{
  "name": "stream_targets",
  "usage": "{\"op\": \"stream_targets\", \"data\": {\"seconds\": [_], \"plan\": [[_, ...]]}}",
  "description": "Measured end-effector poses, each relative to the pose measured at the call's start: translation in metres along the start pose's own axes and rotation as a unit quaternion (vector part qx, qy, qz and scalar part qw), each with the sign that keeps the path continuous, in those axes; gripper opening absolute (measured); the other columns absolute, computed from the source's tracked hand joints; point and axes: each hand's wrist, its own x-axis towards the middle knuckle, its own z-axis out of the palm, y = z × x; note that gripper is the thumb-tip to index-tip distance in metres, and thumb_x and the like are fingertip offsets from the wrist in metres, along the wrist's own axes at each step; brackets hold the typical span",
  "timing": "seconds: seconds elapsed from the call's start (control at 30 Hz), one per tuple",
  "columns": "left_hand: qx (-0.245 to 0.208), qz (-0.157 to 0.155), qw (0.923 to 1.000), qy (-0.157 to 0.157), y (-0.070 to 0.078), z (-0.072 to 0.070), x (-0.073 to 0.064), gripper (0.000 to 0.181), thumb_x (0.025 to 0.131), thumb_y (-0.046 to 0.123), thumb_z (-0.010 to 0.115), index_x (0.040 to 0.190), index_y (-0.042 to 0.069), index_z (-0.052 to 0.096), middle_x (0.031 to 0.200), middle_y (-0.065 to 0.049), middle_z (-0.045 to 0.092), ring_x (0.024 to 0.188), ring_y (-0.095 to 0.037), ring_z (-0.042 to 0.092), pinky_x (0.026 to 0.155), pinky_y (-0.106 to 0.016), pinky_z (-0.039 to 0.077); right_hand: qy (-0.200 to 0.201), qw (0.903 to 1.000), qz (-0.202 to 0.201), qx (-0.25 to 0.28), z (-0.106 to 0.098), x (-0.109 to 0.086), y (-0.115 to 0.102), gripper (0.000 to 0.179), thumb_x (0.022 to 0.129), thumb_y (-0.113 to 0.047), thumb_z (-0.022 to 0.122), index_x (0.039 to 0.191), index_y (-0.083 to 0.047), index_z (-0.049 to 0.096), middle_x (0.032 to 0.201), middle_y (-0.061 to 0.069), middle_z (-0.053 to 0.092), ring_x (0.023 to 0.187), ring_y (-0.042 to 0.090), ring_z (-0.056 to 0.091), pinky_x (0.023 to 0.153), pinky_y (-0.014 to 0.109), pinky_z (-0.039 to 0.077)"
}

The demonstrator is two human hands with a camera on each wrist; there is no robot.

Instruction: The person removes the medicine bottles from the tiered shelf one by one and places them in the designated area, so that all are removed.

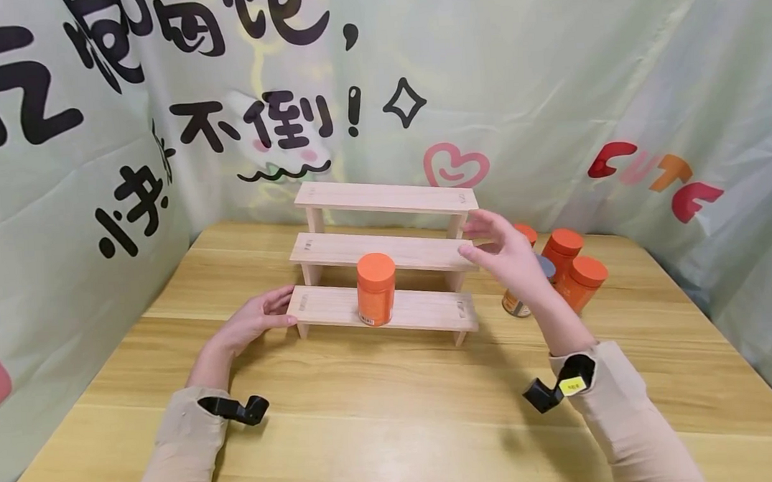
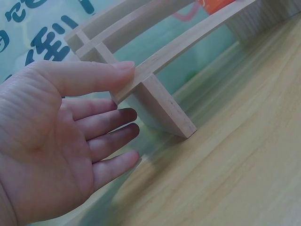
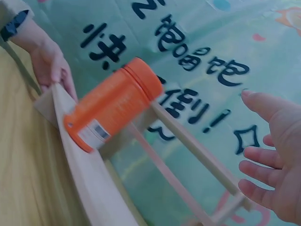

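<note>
A three-step wooden display stand (image 1: 415, 308) stands on the table. One orange jar (image 1: 376, 290) with an orange lid sits upright on its lowest step; the right wrist view shows a white barcode label on that jar (image 3: 110, 110). At the left end of the lowest step is my left hand (image 1: 254, 322). Its thumb (image 2: 96, 77) touches the step's corner, and the other fingers extend loosely beside it. My right hand (image 1: 506, 254) is by the right ends of the upper steps, fingers spread and holding nothing; in the right wrist view this hand (image 3: 282, 155) is apart from the wood.
Right of the stand, partly behind my right forearm, several orange-lidded jars (image 1: 580, 283) cluster with a grey-blue-lidded container (image 1: 517, 303). A printed cloth backdrop (image 1: 534, 83) hangs behind and beside the wooden table (image 1: 368, 429).
</note>
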Motion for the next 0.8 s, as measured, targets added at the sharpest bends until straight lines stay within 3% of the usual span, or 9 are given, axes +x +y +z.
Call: {"op": "stream_targets", "data": {"seconds": [0.23,0.8], "plan": [[-0.003,-0.004,1.0000,0.000,0.001,-0.001,-0.001,0.079,0.084,0.013,0.066,0.144,-0.008,0.018,0.147,-0.027,0.020,0.135,-0.041,0.020,0.110,-0.051,0.013,-0.055,0.9977,-0.004,0.040,0.031,0.006,-0.004,0.060,0.083,-0.007,0.069,0.136,-0.001,0.040,0.122,0.019,0.056,0.110,0.029,0.053,0.093,0.046,0.043],[-0.001,-0.006,1.0000,-0.002,0.004,0.002,-0.002,0.080,0.084,0.013,0.066,0.144,-0.007,0.018,0.147,-0.027,0.020,0.135,-0.041,0.020,0.110,-0.052,0.013,-0.124,0.9909,-0.021,0.050,0.085,0.009,-0.008,0.069,0.078,-0.009,0.075,0.137,-0.001,0.040,0.122,0.015,0.055,0.108,0.027,0.054,0.090,0.044,0.048]]}}
